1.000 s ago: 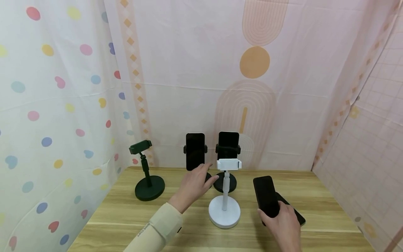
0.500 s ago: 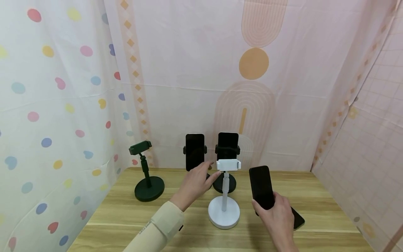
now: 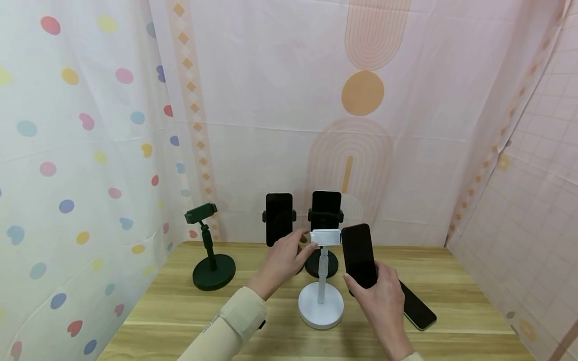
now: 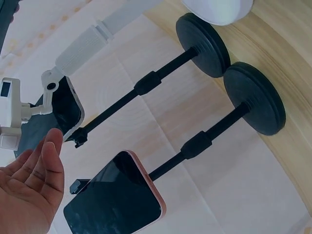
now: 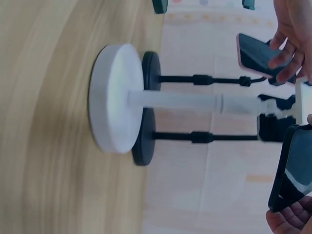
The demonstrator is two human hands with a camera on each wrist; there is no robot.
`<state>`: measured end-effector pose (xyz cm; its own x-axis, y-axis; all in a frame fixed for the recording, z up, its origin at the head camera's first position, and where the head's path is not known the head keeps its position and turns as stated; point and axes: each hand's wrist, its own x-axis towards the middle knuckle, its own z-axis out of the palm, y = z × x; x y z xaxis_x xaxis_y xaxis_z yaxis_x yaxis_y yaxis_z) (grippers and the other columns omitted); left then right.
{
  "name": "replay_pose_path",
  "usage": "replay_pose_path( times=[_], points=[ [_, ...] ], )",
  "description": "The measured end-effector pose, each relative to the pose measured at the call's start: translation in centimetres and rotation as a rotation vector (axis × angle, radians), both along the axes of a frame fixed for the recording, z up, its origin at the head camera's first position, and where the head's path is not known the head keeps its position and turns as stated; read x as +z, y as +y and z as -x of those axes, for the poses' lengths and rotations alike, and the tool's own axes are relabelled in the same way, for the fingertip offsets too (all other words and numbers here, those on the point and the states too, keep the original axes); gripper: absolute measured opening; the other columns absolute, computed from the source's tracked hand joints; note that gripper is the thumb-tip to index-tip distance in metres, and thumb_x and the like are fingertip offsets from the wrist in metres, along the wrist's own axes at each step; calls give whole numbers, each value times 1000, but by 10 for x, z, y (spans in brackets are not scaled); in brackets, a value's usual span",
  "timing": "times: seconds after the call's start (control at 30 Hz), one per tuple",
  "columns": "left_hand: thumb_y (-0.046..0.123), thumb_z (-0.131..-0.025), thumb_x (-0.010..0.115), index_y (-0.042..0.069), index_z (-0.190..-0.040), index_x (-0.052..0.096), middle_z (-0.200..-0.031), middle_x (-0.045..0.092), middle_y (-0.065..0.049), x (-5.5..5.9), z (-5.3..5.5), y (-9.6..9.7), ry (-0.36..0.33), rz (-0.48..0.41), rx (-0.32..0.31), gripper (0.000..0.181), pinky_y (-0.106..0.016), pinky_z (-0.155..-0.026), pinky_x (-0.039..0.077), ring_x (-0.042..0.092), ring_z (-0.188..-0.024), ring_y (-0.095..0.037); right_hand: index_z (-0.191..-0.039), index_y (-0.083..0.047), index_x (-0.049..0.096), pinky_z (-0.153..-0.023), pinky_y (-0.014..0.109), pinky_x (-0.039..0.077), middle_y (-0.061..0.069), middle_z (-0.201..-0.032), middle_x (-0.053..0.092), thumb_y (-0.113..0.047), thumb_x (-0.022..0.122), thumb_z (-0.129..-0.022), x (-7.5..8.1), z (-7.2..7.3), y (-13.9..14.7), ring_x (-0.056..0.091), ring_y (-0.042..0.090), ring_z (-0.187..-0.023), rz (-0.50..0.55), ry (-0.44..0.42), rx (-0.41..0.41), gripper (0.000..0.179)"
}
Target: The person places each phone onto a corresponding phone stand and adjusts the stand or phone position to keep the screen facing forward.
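In the head view my right hand grips a black phone by its lower end, raised with the screen toward me. Its upper left edge is right at the clamp of a white phone stand. The right wrist view also shows this phone close to the white clamp. My left hand reaches to the clamp's left end, thumb and fingertips near it. In the left wrist view that hand has loosely bent fingers beside the clamp, holding nothing.
Behind the white stand, two black stands hold a left phone and a right phone. At the left stands a dark green stand, its clamp without a phone. Another phone lies on the wooden table at the right.
My right hand has lifted the phone off the one lying on the table and carried it up and left to the white clamp. The left hand has hardly moved.
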<state>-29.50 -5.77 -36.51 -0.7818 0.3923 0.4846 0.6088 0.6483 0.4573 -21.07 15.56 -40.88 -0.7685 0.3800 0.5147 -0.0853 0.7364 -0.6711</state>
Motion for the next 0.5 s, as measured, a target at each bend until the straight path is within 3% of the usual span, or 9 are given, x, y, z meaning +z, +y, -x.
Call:
replay_pose_path(
  times=[0.13, 0.5],
  points=[
    [39, -103, 53, 4, -133, 55, -110, 68, -9, 1, 1, 1, -30, -27, -9, 47, -37, -76, 55, 66, -88, -17, -114, 2, 65, -78, 52, 47, 17, -103, 63, -38, 90, -69, 4, 3, -10, 61, 33, -94, 10, 58, 38, 65],
    [30, -103, 56, 8, -121, 61, -104, 69, -5, 2, 1, 5, -35, -57, -26, 29, -34, -74, 54, 66, -87, -15, -113, 2, 65, -75, 49, 48, 14, -101, 62, -37, 90, -70, 12, 10, -33, 60, 29, -90, 13, 99, 99, 63]
  ],
)
